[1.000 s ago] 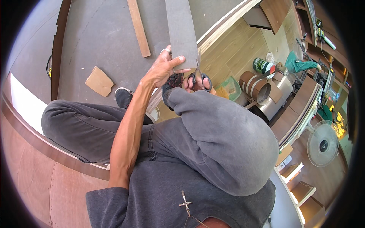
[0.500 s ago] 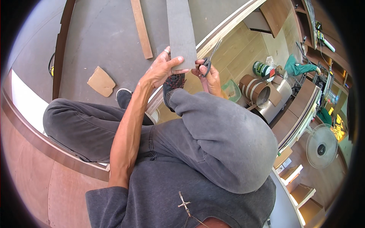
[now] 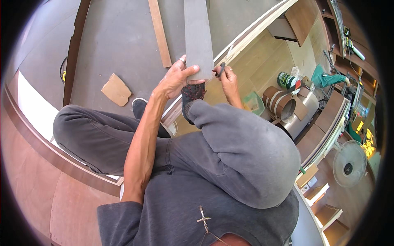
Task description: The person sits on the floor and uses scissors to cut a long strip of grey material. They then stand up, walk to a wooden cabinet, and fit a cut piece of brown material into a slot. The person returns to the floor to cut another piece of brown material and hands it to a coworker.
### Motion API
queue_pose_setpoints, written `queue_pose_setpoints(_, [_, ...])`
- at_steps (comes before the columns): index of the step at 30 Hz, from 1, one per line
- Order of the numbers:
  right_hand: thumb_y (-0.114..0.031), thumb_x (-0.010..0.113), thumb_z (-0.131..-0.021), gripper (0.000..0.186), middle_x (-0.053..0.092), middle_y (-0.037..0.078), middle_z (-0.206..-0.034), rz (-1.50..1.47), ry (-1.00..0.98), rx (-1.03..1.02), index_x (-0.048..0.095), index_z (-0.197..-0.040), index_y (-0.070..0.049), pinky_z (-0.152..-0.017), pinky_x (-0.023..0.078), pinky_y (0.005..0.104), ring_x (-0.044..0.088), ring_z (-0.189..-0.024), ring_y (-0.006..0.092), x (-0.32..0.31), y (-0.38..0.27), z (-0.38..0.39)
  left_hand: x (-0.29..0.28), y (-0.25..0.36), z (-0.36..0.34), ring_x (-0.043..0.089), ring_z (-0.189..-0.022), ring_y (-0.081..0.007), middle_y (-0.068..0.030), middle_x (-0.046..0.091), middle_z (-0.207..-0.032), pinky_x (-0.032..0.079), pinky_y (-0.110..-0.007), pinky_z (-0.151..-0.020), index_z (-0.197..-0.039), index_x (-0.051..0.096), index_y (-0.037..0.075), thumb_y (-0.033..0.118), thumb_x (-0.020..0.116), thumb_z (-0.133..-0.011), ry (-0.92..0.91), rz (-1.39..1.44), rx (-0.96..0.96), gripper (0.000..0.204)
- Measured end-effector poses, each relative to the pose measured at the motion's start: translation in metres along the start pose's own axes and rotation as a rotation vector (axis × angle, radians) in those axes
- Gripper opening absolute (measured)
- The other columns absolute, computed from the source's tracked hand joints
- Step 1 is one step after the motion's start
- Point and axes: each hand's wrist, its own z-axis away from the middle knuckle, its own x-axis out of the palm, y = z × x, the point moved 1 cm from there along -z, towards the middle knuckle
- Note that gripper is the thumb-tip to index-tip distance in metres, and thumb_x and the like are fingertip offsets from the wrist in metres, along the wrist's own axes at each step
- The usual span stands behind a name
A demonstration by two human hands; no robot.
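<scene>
My left hand [image 3: 175, 78] grips the near end of a long grey board [image 3: 198, 37], thumb on its top face and fingers curled beneath. The board stretches away from me toward the top of the picture. Just right of its near corner, my right hand [image 3: 230, 84] is closed around the dark handles of a pair of scissors [image 3: 221, 69]. Their thin blades point up and away to the right, smeared against the pale wooden edge. Under the board's end sits the tip of my dark shoe [image 3: 193, 94].
A narrow brown wood strip [image 3: 159, 33] and a torn cardboard piece [image 3: 116, 89] lie on the grey panel to the left. At right are a green tub [image 3: 286, 80], a brown tape roll [image 3: 279, 102], a green plastic container [image 3: 254, 103] and a fan [image 3: 349, 163].
My right hand has moved slightly right, away from the board's corner, with the scissors turning in it. My left hand keeps its hold on the board. The whole view has shifted a little.
</scene>
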Motion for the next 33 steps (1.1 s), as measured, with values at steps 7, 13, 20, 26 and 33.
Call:
queue_pose_setpoints(7, [-0.033, 0.067, -0.088, 0.034, 0.055, 0.006, -0.067, 0.439, 0.19, -0.043, 0.069, -0.086, 0.001, -0.057, 0.043, 0.0335, 0.052, -0.06, 0.018, -0.005, 0.03, -0.024, -0.005, 0.012, 0.006, 0.055, -0.119, -0.0211, -0.0119, 0.052, -0.132, 0.052, -0.04, -0.094, -0.146, 0.028, 0.0, 0.029, 0.068, -0.091, 0.039, -0.016, 0.025, 0.073])
queue_pose_setpoints(13, [-0.031, 0.07, -0.087, 0.031, 0.056, 0.004, -0.064, 0.436, 0.199, -0.026, 0.065, -0.096, -0.001, -0.056, 0.044, 0.0343, 0.053, -0.058, 0.0169, 0.011, 0.025, -0.027, -0.006, 0.019, 0.014, 0.056, -0.118, -0.0214, -0.0119, 0.052, -0.132, 0.05, -0.042, -0.096, -0.146, 0.028, 0.003, 0.03, 0.066, -0.092, 0.084, -0.052, 0.055, 0.071])
queue_pose_setpoints(20, [-0.02, 0.071, -0.088, 0.028, 0.059, 0.003, -0.072, 0.196, 0.202, -0.148, 0.059, -0.106, -0.002, -0.059, 0.047, 0.0288, 0.054, -0.063, 0.0117, 0.026, 0.019, -0.023, -0.011, 0.025, 0.022, 0.056, -0.118, -0.0235, -0.0119, 0.052, -0.133, 0.05, -0.044, -0.096, -0.147, 0.028, 0.005, 0.031, 0.065, -0.093, 0.087, -0.065, 0.072, 0.071])
queue_pose_setpoints(26, [-0.015, 0.069, -0.089, 0.023, 0.057, 0.0, -0.077, 0.059, 0.119, -0.126, 0.06, -0.105, -0.002, -0.059, 0.045, 0.0244, 0.051, -0.067, 0.0078, 0.035, 0.007, -0.004, -0.005, 0.03, 0.023, 0.051, -0.125, -0.0286, -0.0191, 0.042, -0.141, 0.054, -0.044, -0.095, -0.15, 0.014, -0.003, 0.025, 0.064, -0.093, 0.012, -0.065, 0.093, 0.081])
queue_pose_setpoints(33, [-0.016, 0.071, -0.087, 0.026, 0.059, 0.005, -0.08, 0.145, 0.188, -0.138, 0.059, -0.106, -0.002, -0.06, 0.048, 0.0307, 0.056, -0.066, 0.0163, 0.04, 0.015, -0.011, -0.009, 0.016, 0.012, 0.054, -0.123, -0.024, -0.0108, 0.051, -0.135, 0.047, -0.049, -0.101, -0.143, 0.031, 0.01, 0.024, 0.064, -0.095, 0.084, 0.004, 0.155, 0.06])
